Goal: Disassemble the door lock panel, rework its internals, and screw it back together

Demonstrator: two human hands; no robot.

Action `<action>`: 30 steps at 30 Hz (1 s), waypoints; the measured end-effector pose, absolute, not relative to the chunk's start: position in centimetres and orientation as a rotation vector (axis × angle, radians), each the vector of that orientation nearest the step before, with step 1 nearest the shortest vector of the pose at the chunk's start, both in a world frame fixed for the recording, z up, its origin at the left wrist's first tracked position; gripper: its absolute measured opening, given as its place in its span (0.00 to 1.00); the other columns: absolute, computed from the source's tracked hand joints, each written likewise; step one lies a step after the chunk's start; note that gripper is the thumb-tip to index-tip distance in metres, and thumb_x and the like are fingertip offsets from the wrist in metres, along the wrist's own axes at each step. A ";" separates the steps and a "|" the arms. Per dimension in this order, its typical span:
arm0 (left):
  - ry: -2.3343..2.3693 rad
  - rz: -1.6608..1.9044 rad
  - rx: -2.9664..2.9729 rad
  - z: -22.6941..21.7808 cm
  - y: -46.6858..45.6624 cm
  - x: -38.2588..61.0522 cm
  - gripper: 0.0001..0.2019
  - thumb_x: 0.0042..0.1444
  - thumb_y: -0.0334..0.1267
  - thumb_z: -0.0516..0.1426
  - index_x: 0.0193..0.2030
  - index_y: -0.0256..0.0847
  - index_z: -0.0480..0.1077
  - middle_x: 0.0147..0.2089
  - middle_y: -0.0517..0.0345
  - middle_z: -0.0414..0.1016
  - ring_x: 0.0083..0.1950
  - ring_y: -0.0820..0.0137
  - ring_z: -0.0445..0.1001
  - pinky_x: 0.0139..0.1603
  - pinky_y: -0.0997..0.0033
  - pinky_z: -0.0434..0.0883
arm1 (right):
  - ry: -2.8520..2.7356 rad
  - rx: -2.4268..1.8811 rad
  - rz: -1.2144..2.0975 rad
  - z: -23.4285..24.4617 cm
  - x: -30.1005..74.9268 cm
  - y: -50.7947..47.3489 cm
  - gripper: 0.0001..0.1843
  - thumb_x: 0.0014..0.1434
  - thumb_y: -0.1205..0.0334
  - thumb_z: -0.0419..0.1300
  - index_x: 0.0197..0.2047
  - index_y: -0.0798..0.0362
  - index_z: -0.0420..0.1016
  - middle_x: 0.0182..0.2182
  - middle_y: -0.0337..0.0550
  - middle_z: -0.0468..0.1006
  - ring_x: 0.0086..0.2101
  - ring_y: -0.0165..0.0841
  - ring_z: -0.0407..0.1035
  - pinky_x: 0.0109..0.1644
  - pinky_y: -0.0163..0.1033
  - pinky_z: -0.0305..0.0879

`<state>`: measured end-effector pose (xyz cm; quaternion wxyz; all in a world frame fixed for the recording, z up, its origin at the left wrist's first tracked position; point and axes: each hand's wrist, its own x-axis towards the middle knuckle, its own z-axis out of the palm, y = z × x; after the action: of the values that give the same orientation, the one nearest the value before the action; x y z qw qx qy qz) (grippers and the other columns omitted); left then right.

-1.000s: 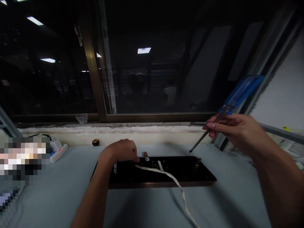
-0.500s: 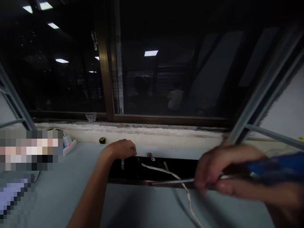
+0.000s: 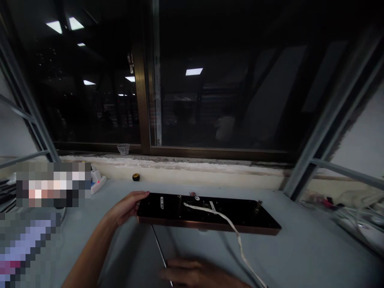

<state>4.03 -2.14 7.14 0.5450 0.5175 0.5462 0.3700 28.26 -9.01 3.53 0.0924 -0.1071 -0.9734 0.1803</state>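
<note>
A long black panel (image 3: 237, 214) with a copper-coloured edge shows its back, with small labels and metal posts. From its middle a white cable (image 3: 239, 242) curves toward the bottom edge. My left hand (image 3: 127, 209) grips the panel's left end, thumb and fingers closed about it. Low in the picture, my right hand (image 3: 195, 274) is smeared by motion, its fingers around the thin metal shaft of a screwdriver (image 3: 159, 246). The shaft slants up toward the panel's lower left edge; whether its tip touches is unclear. The screwdriver's handle is out of sight.
The panel lies over a pale blue-grey tabletop (image 3: 300, 244). Behind are a small dark, gold-topped round item (image 3: 136, 177), a clear plastic cup (image 3: 123, 149) on the window ledge, and a white power strip (image 3: 99, 184). Metal frame posts (image 3: 306, 168) stand at both sides; cables lie at right.
My left hand has moved from above the panel to its left end and grips it. The right hand has swung with the screwdriver from the right side to the lower middle.
</note>
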 end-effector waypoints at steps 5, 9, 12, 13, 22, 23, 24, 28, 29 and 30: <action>1.195 1.011 1.186 6.8 -2.3 4.8 0.16 0.45 0.48 0.59 0.29 0.35 0.69 0.26 0.62 0.69 0.30 0.72 0.67 0.29 0.76 0.60 | -2.887 -0.464 0.302 2.4 27.0 -7.6 0.13 0.59 0.68 0.51 0.46 0.54 0.70 0.55 0.40 0.66 0.55 0.30 0.58 0.57 0.33 0.56; 1.261 1.010 1.152 7.1 -3.0 5.3 0.18 0.45 0.53 0.57 0.30 0.37 0.67 0.22 0.66 0.63 0.23 0.76 0.63 0.23 0.77 0.58 | -2.842 -0.629 0.306 1.6 26.8 -7.1 0.19 0.55 0.74 0.49 0.50 0.55 0.67 0.57 0.41 0.64 0.57 0.30 0.54 0.59 0.33 0.53; 1.194 0.886 1.136 7.4 -3.5 5.4 0.20 0.46 0.55 0.56 0.38 0.40 0.66 0.24 0.66 0.64 0.24 0.75 0.63 0.21 0.77 0.61 | -2.871 -0.656 0.271 1.1 26.9 -7.2 0.23 0.55 0.73 0.50 0.54 0.55 0.64 0.59 0.42 0.59 0.60 0.34 0.48 0.61 0.38 0.51; 1.165 0.853 1.131 7.4 -3.6 5.4 0.21 0.46 0.54 0.56 0.40 0.41 0.66 0.26 0.65 0.65 0.25 0.74 0.65 0.21 0.77 0.63 | -2.882 -0.666 0.248 1.1 26.9 -7.4 0.22 0.55 0.72 0.50 0.54 0.55 0.64 0.60 0.43 0.58 0.60 0.35 0.48 0.61 0.38 0.52; 0.973 0.845 1.070 7.6 -3.9 4.9 0.18 0.48 0.42 0.59 0.45 0.43 0.63 0.34 0.61 0.69 0.30 0.73 0.71 0.21 0.77 0.68 | -2.848 -0.670 -0.032 2.7 26.7 -8.9 0.14 0.57 0.65 0.53 0.48 0.55 0.68 0.55 0.47 0.65 0.54 0.37 0.58 0.56 0.39 0.58; 0.965 0.857 1.065 7.6 -3.9 4.9 0.18 0.48 0.41 0.59 0.45 0.42 0.63 0.34 0.61 0.69 0.30 0.73 0.71 0.21 0.77 0.68 | -2.823 -0.631 -0.048 3.0 27.0 -9.2 0.14 0.58 0.65 0.52 0.47 0.54 0.68 0.54 0.45 0.67 0.53 0.36 0.60 0.55 0.38 0.60; 0.961 0.871 1.059 7.7 -3.9 4.9 0.17 0.48 0.40 0.59 0.45 0.42 0.63 0.34 0.61 0.69 0.30 0.73 0.71 0.21 0.78 0.68 | -2.786 -0.590 -0.052 3.5 27.4 -9.5 0.13 0.59 0.65 0.51 0.47 0.52 0.68 0.52 0.43 0.68 0.51 0.34 0.62 0.54 0.37 0.61; 0.965 0.894 1.052 7.7 -3.9 5.1 0.16 0.47 0.38 0.60 0.43 0.41 0.62 0.33 0.62 0.69 0.27 0.74 0.71 0.20 0.77 0.68 | -2.447 -0.561 -0.054 6.3 31.3 -10.6 0.16 0.58 0.70 0.48 0.48 0.47 0.66 0.44 0.41 0.74 0.45 0.32 0.68 0.46 0.36 0.67; 0.969 0.887 1.053 7.7 -3.9 5.1 0.17 0.46 0.38 0.60 0.43 0.41 0.62 0.33 0.62 0.69 0.27 0.74 0.71 0.20 0.77 0.69 | -2.357 -0.550 -0.087 7.1 32.8 -10.7 0.18 0.57 0.69 0.49 0.50 0.46 0.64 0.43 0.42 0.74 0.45 0.34 0.68 0.46 0.38 0.68; 0.974 0.880 1.055 7.7 -3.9 5.0 0.17 0.46 0.38 0.60 0.44 0.41 0.62 0.33 0.62 0.70 0.28 0.73 0.71 0.20 0.77 0.69 | -2.227 -0.625 -0.114 7.8 34.4 -10.6 0.20 0.56 0.70 0.49 0.51 0.42 0.63 0.43 0.41 0.74 0.44 0.35 0.68 0.45 0.40 0.68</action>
<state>5.01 -3.88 7.67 0.6658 0.4673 0.4316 0.3899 34.38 -10.62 7.84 0.4010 -0.2473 -0.8809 -0.0450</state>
